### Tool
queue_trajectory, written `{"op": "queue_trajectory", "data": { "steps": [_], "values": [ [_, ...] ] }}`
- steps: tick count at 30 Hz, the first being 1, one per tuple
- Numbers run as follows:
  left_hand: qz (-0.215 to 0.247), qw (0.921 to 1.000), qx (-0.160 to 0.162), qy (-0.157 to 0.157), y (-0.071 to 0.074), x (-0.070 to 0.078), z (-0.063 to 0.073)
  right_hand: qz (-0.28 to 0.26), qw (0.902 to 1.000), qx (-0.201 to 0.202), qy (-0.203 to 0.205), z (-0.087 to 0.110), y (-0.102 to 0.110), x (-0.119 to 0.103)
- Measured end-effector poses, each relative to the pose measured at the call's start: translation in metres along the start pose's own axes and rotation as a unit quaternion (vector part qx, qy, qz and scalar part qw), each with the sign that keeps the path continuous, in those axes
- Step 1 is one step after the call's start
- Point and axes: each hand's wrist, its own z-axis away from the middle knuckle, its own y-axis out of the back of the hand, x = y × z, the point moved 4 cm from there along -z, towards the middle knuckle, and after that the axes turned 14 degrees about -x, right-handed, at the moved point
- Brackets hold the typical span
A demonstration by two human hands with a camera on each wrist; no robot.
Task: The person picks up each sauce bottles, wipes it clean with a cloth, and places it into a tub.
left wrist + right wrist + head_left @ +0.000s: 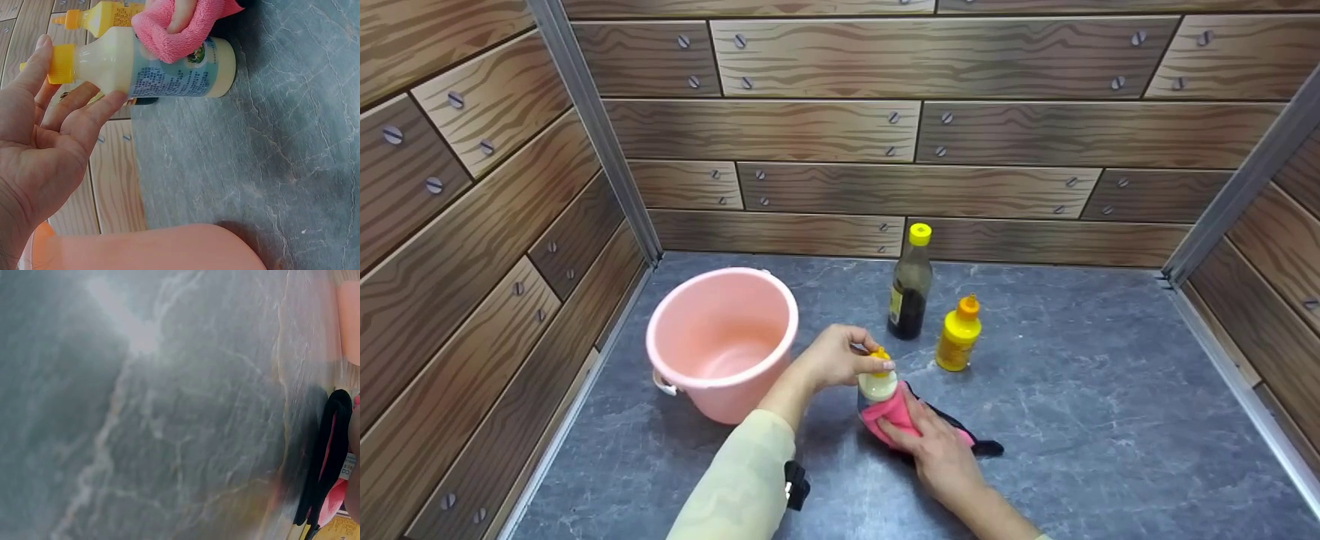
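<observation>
The cream bottle with a blue-green label [107,61] is on or just above the grey marbled table [1080,390]; you can't tell which. Your left hand [840,360] pinches its yellow cap [62,63]; your right hand [941,450] holds the pink, black-trimmed terry cloth [889,415] against its side. You seem mid-wipe, which calls for steady cap support and even pressure. The pink plastic bucket [727,405] stands to your left.
</observation>
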Motion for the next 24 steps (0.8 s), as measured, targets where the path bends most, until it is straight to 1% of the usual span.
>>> {"op": "queue_trajectory", "data": {
  "steps": [6,11,14,17,19,24],
  "values": [
    [-0.011,0.9999,0.003,-0.002,0.0005,0.0008,0.0003,-0.001,0.9992,-0.036,-0.019,-0.0001,0.0005,0.0001],
    [-0.013,0.9999,0.003,0.005,0.0006,0.0008,0.0004,0.017,0.9982,-0.054,-0.021,0.0005,0.0004,0.0008],
    [-0.014,0.9999,0.003,0.006,0.0002,0.0005,0.0002,0.025,0.9952,-0.088,-0.036,0.0004,0.0006,0.0012],
    [-0.016,0.9998,0.004,0.005,-0.0002,0.0001,0.0001,0.022,0.9876,-0.141,-0.065,0.0007,0.0010,0.0023],
    [-0.019,0.9998,0.006,0.005,-0.0002,0.0000,0.0002,0.009,0.9816,-0.172,-0.082,0.0009,0.0020,0.0033],
    [-0.021,0.9998,0.007,0.002,0.0001,0.0008,0.0013,-0.035,0.9667,-0.219,-0.129,0.0008,0.0051,0.0088]
  ]
}}
